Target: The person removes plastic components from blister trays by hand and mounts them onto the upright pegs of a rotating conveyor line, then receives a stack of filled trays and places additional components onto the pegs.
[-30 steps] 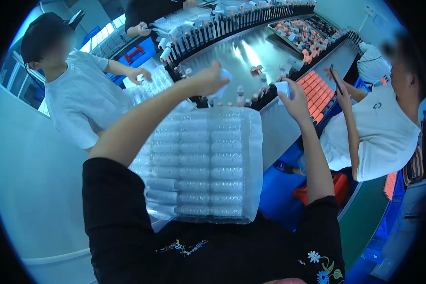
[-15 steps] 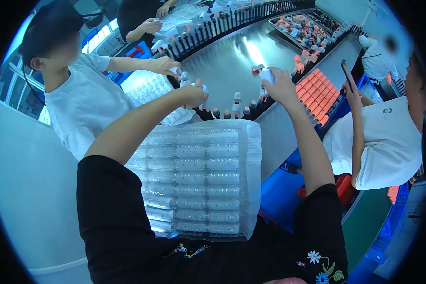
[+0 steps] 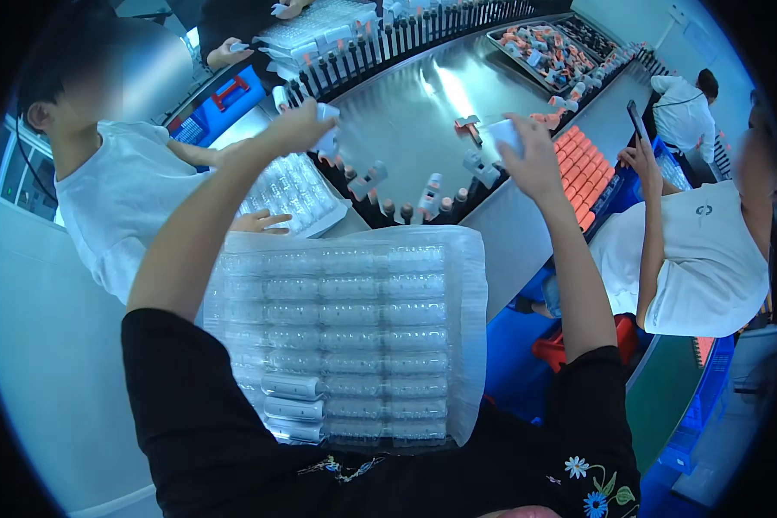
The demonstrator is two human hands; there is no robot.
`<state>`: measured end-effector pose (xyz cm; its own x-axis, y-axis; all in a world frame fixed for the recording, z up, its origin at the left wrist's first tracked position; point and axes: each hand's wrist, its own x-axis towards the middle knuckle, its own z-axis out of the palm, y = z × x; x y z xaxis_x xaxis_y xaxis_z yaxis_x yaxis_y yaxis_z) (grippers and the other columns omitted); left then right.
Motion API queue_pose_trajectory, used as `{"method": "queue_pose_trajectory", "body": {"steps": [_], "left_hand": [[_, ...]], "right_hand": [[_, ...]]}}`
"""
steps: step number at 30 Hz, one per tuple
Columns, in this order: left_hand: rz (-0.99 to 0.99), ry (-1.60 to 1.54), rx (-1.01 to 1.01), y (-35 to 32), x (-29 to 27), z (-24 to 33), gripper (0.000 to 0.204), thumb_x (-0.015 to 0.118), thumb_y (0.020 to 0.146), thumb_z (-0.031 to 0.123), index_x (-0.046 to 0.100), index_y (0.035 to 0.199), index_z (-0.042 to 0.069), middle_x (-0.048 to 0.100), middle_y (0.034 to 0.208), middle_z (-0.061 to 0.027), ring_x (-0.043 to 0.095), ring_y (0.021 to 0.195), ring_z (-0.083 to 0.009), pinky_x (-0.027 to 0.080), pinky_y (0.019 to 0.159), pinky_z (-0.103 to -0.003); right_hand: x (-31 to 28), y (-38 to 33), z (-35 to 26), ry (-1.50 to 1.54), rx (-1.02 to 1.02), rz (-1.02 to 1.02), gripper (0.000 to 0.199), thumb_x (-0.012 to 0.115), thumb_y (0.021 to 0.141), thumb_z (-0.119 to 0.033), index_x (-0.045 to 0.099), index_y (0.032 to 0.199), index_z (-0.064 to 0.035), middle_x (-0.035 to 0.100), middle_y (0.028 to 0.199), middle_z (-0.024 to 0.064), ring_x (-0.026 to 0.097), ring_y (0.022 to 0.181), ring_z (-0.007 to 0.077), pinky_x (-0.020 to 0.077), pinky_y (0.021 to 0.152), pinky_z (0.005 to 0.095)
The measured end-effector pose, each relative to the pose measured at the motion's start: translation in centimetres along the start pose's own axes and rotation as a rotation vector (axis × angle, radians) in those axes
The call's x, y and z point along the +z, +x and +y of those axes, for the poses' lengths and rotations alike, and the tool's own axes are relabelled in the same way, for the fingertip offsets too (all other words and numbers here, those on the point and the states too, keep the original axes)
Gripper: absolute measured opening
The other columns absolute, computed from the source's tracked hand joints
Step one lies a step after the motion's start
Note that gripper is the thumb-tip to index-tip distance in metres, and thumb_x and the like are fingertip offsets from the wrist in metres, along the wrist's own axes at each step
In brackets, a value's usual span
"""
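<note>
Both arms stretched out over the clear blister tray that fills the space in front of me. My left hand is closed around a small white bottle, my right hand around another white bottle, both above the round steel desk. Which way they point, I can't tell. Co-workers crowd either side.

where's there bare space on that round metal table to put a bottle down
The shiny middle of the metal table is bare, bordered by the dark holders at the far rim and the small bottles along the near rim. The near rim is crowded, where the left hand and right hand each hold a bottle.
</note>
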<state>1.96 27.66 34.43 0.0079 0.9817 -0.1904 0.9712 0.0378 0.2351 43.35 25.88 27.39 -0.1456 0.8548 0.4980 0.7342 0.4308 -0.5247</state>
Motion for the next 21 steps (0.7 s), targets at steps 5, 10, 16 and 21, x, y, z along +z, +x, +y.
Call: {"method": "queue_pose_trajectory", "body": {"steps": [5, 10, 16, 21], "left_hand": [[0.007, -0.122, 0.218, -6.3, -4.4, 5.7, 0.072, 0.055, 0.100, 0.058, 0.048, 0.137, -0.003, 0.069, 0.103, -0.0265, 0.071, 0.093, -0.0324, 0.055, 0.079, -0.044], [-0.077, -0.020, 0.430, -10.8, -3.8, 8.8, 0.051, 0.052, 0.104, 0.052, 0.050, 0.119, 0.003, 0.068, 0.101, -0.0258, 0.069, 0.091, -0.0401, 0.052, 0.082, -0.051], [-0.001, 0.250, 0.497, -14.2, -3.8, 9.9, 0.047, 0.053, 0.105, 0.045, 0.051, 0.119, 0.001, 0.066, 0.098, -0.0213, 0.066, 0.096, -0.0388, 0.049, 0.090, -0.046], [0.170, 0.302, 0.626, -14.3, -2.9, 9.0, 0.044, 0.056, 0.103, 0.046, 0.057, 0.111, 0.003, 0.067, 0.088, -0.0204, 0.066, 0.099, -0.0396, 0.043, 0.101, -0.044]], "right_hand": [[-1.5, 0.4, 3.4, -0.070, 0.084, 0.012, 0.044, 0.067, 0.092, -0.023, 0.063, 0.135, -0.0106, 0.056, 0.137, 0.0231, 0.058, 0.122, 0.0418, 0.0490, 0.102, 0.0479], [-4.0, 0.5, -0.2, -0.193, -0.628, -0.291, 0.046, 0.071, 0.085, -0.009, 0.066, 0.130, -0.0177, 0.055, 0.145, 0.0113, 0.057, 0.128, 0.0348, 0.0474, 0.104, 0.0460], [-4.1, 0.1, -3.3, -0.355, -0.906, -0.509, 0.042, 0.076, 0.078, -0.005, 0.071, 0.117, -0.0209, 0.057, 0.142, -0.0002, 0.058, 0.126, 0.0258, 0.0514, 0.103, 0.0405], [1.7, 1.6, -4.2, -0.255, -0.870, -0.730, 0.043, 0.075, 0.085, -0.015, 0.066, 0.126, -0.0224, 0.058, 0.138, 0.0067, 0.059, 0.123, 0.0299, 0.0525, 0.097, 0.0442]]}}
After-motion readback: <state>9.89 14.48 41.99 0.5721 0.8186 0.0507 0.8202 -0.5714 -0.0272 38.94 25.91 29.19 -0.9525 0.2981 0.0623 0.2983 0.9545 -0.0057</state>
